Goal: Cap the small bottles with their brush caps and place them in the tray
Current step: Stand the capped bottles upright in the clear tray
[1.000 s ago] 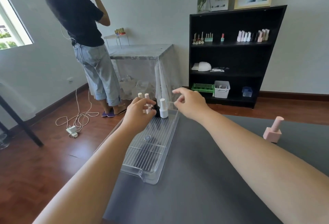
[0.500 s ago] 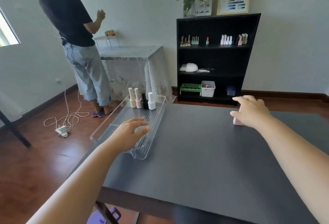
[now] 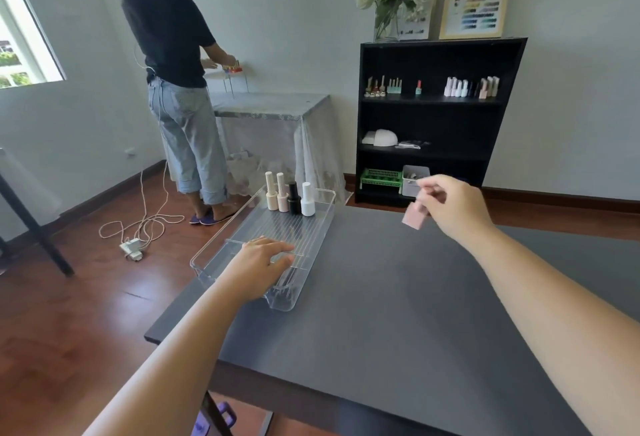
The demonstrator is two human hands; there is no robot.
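Observation:
A clear plastic tray (image 3: pixel 317 227) lies along the left side of the dark table (image 3: pixel 398 314). At its far end stand several capped bottles in a row: a cream one (image 3: pixel 271 192), a pale pink one (image 3: pixel 282 193), a black one (image 3: pixel 293 198) and a white one (image 3: pixel 307 200). My left hand (image 3: pixel 259 264) rests flat on the tray's near end, fingers spread. My right hand (image 3: pixel 453 207) is raised above the table to the right of the tray, holding a square pink capped bottle (image 3: pixel 415 215) tilted in the air.
A person in a black shirt and jeans (image 3: pixel 180 89) stands at a cloth-covered side table (image 3: pixel 270 106) beyond the tray. A black shelf unit (image 3: pixel 436 117) with bottles stands against the far wall. A cable and power strip (image 3: pixel 133 245) lie on the wooden floor at left.
My right hand has moved away from the tray, closed on the pink bottle on the table's right and lifted it. My left hand has come down onto the tray's near end.

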